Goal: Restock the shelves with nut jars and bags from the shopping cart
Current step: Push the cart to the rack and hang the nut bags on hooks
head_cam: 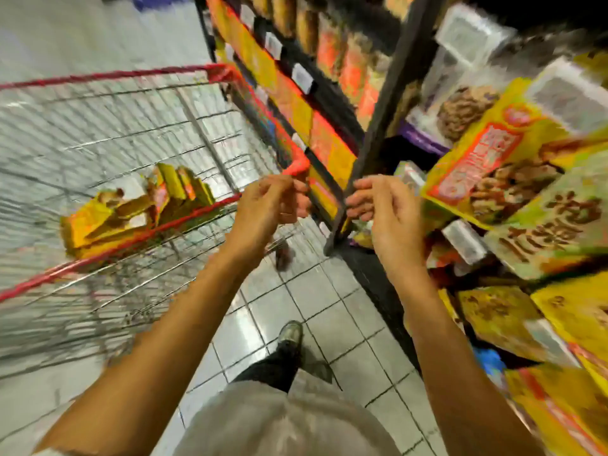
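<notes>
Yellow nut bags (pixel 131 209) lie heaped in the wire cart (pixel 98 74).

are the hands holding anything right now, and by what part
Nothing that shows: the left hand and right hand are loosely curled and empty; the bags lie in the cart.

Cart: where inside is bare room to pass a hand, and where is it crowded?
The cart is bare from the bag pile to its far rim. The pile crowds the near side. The shelves at right are packed.
</notes>
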